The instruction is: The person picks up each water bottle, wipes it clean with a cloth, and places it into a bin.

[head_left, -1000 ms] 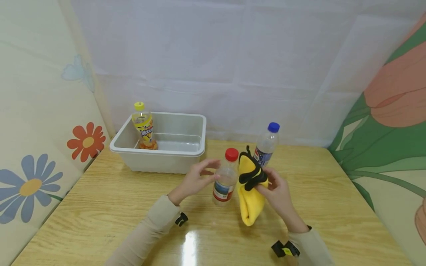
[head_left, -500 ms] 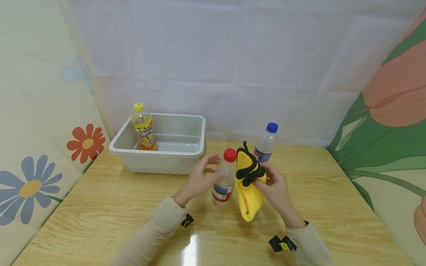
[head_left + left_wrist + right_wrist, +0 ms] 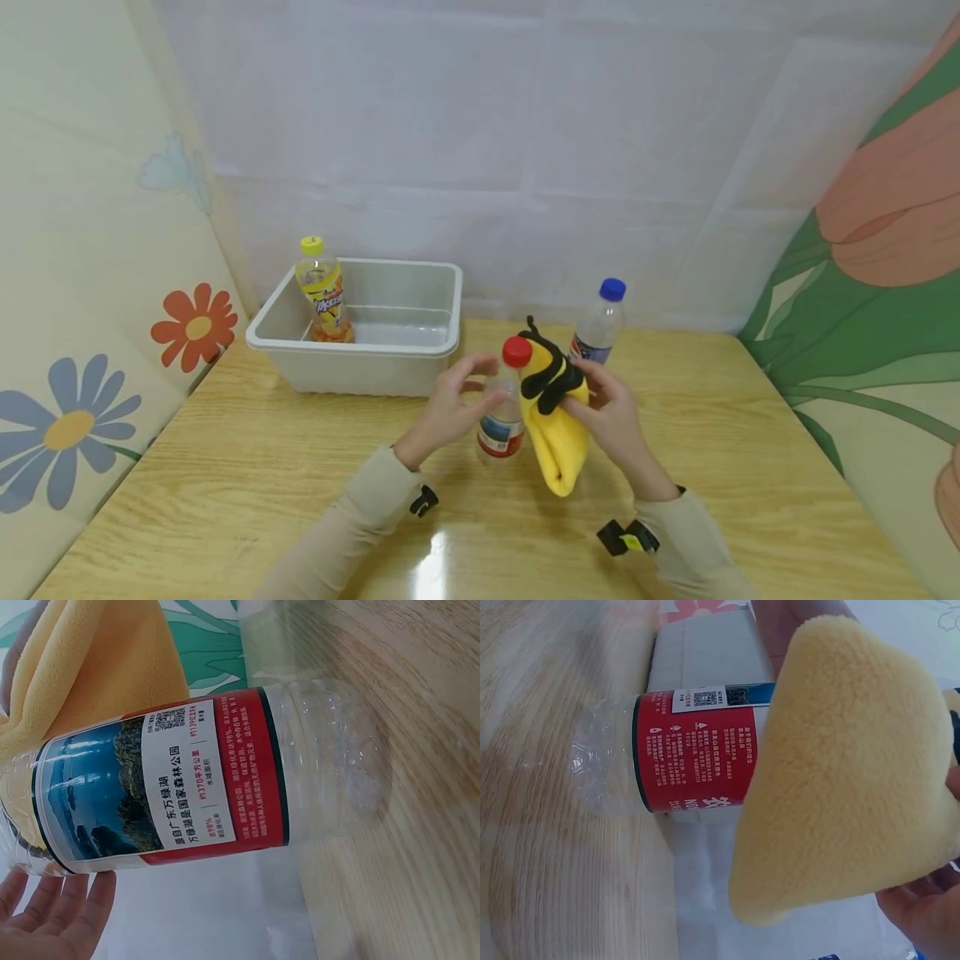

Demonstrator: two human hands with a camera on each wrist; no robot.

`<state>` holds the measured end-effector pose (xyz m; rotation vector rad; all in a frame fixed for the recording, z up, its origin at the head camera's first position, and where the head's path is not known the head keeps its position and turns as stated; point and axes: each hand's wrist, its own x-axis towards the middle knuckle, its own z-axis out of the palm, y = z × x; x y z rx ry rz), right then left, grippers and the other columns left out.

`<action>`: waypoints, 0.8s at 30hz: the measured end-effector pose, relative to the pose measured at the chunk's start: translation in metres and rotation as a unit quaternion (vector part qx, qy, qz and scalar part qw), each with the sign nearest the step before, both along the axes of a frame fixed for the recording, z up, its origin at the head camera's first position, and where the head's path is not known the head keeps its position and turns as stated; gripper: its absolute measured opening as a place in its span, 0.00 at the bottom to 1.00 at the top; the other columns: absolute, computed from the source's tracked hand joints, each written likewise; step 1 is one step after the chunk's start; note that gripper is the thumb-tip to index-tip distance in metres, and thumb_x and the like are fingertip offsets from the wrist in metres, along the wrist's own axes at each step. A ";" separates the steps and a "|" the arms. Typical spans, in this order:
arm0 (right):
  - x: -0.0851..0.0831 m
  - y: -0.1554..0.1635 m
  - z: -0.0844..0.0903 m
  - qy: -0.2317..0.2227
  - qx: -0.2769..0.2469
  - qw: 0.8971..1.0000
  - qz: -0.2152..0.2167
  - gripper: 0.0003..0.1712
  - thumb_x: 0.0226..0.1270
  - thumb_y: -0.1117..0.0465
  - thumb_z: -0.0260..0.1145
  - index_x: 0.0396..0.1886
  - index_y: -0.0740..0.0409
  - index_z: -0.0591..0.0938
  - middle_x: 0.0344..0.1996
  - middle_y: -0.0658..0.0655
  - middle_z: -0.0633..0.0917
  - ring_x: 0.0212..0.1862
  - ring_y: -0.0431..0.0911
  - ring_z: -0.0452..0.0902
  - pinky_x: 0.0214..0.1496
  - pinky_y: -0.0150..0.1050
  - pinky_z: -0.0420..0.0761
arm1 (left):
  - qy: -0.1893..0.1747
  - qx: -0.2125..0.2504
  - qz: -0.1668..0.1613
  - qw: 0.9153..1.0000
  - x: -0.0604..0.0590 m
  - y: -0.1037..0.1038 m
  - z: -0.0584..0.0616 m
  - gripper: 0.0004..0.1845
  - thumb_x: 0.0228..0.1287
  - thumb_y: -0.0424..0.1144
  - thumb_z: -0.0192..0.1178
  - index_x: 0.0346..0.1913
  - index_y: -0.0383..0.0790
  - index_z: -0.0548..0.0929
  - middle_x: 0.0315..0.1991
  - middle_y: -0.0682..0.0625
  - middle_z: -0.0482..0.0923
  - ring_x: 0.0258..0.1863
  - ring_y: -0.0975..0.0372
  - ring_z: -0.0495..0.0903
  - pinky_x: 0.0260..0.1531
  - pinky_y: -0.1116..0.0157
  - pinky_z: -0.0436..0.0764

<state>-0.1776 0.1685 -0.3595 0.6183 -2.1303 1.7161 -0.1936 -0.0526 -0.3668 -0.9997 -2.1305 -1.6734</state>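
the yellow cloth (image 3: 557, 433) covers the right side of the red-capped bottle (image 3: 501, 417) and the lower part of the blue-capped bottle (image 3: 597, 327). the right hand (image 3: 611, 417) has its fingertips buried behind the cloth. in the left wrist view only a few fingers (image 3: 56, 919) show at the edge, and the bottle's cap is cut off. the label print is too small to read from the head view.

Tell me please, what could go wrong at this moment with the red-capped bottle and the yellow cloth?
1. The red-capped bottle looks empty and light; the left hand only touches it with loose fingers, so a push from the yellow cloth might tip it.
2. The right hand holds the cloth only near its top, so the hanging part may slip.
3. The blue-capped bottle stands just behind and could be knocked.
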 end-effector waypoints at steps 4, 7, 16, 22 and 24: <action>0.000 -0.001 0.000 -0.004 -0.002 1.000 0.002 0.22 0.48 0.81 0.62 0.48 0.77 0.73 0.42 0.49 0.79 0.42 0.35 0.75 0.41 0.27 0.79 | -0.016 0.000 0.002 1.000 0.008 -0.001 0.010 0.21 0.54 0.23 0.60 0.52 0.19 0.69 0.47 0.31 0.73 0.47 0.44 0.73 0.43 0.55 0.80; 0.000 -0.002 0.000 -0.011 0.001 1.000 0.000 0.22 0.49 0.81 0.62 0.48 0.77 0.73 0.42 0.53 0.79 0.42 0.35 0.75 0.41 0.27 0.79 | -0.020 0.001 0.003 1.000 0.009 -0.001 0.011 0.21 0.54 0.22 0.60 0.51 0.19 0.69 0.47 0.32 0.73 0.47 0.44 0.74 0.43 0.58 0.80; -0.002 -0.002 -0.004 -0.026 0.014 1.000 -0.007 0.22 0.50 0.78 0.63 0.49 0.75 0.74 0.41 0.50 0.80 0.39 0.36 0.75 0.37 0.29 0.80 | -0.020 0.010 -0.006 1.000 0.008 0.000 0.010 0.20 0.53 0.21 0.59 0.50 0.19 0.69 0.46 0.29 0.73 0.46 0.43 0.73 0.42 0.51 0.79; -0.003 -0.003 -0.005 -0.030 0.022 0.999 -0.005 0.22 0.51 0.77 0.63 0.49 0.73 0.74 0.42 0.66 0.79 0.39 0.36 0.75 0.37 0.29 0.80 | -0.020 0.017 -0.005 1.000 0.008 -0.001 0.010 0.20 0.53 0.20 0.59 0.50 0.18 0.69 0.46 0.29 0.72 0.46 0.42 0.73 0.42 0.50 0.79; -0.003 -0.004 -0.005 -0.034 0.021 0.999 -0.003 0.22 0.51 0.77 0.63 0.49 0.74 0.74 0.42 0.65 0.80 0.39 0.36 0.75 0.37 0.29 0.80 | -0.020 0.020 -0.004 1.000 0.008 -0.001 0.010 0.20 0.53 0.20 0.59 0.50 0.18 0.69 0.46 0.28 0.72 0.46 0.42 0.73 0.43 0.50 0.79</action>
